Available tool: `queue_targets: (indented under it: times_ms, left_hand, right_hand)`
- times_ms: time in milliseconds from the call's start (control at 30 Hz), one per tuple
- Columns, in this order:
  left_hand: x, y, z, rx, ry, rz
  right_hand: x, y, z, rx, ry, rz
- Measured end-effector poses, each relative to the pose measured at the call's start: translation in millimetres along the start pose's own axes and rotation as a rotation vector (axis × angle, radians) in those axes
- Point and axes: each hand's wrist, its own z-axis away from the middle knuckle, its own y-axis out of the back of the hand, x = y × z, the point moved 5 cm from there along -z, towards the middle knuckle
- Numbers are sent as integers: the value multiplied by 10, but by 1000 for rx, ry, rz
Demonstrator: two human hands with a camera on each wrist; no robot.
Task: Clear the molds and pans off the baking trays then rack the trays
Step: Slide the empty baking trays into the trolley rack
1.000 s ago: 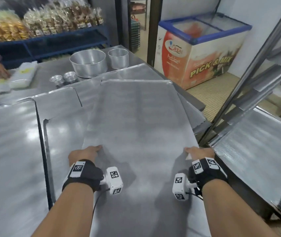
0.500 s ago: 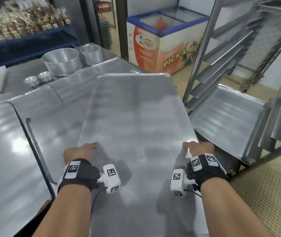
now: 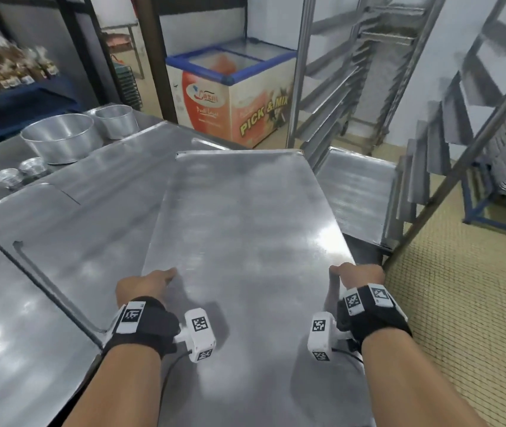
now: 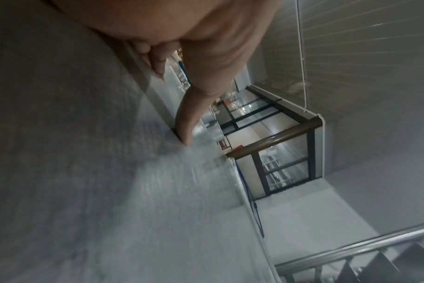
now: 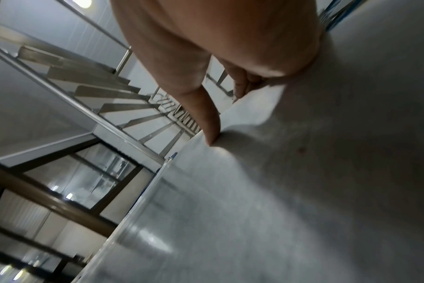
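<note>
Holding a flat, rectangular brushed-metal baking tray by its long edges, the left hand and right hand each form a closed grip, thumbs on top, fingers curled beneath and mostly hidden. Ahead of the right grip stands a blurred steel rack with angled runners. Left of the left grip, round shiny pans sit on the bench. Since a second ago, the tray has swung from the bench toward the rack.

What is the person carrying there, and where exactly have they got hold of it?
A large baking tray, held by its two long side edges near the end closest to the person: left hand on the left edge, right hand on the right, thumbs on top.
</note>
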Motion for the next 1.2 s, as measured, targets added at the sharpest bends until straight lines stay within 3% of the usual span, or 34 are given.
queue_targets:
  times_ms: [300,600,833,1200]
  left_hand:
    - [176,241,2,-98,-125,-117]
    - [239,-369,140,-293,-174,-137]
    - [367,-1174,356,-353,-202,-248]
    - [554,-2273,470,-344,-202,-368]
  right_hand:
    - [537,238,836,114,-79,-211]
    - [870,660,863,251,-143,-213]
    - [859,1035,500,360,-273,-339]
    - [602,1256,-608,388,-302,-275]
